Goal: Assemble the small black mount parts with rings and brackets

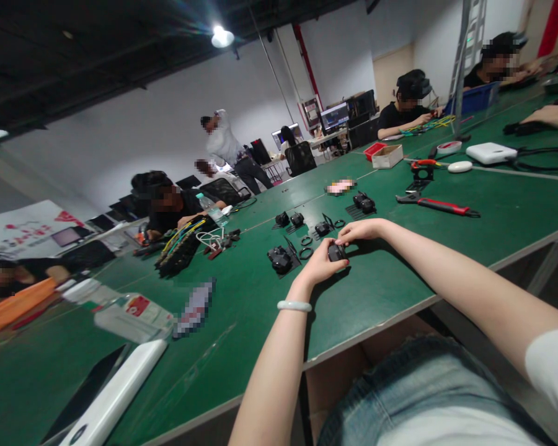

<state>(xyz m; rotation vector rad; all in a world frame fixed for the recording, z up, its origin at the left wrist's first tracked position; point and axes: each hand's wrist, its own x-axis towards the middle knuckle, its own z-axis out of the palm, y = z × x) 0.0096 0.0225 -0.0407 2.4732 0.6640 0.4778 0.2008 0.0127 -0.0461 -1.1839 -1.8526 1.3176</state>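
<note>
My left hand (320, 265) and my right hand (360, 231) meet over the green table (400, 279), both closed on one small black part (336, 251). The left fingers wrap it from below and the right fingertips pinch it from above. A pale bracelet (294, 305) sits on my left wrist. More small black parts (279, 259) and black rings (305, 253) lie just beyond my hands, with others (363, 202) farther back.
Red-handled pliers (437, 205) lie to the right, near a white box (491, 152) with a black cable. A plastic bottle (134, 316) and a white device (116, 396) lie at the near left. Several other people sit along the table's far side; one stands behind.
</note>
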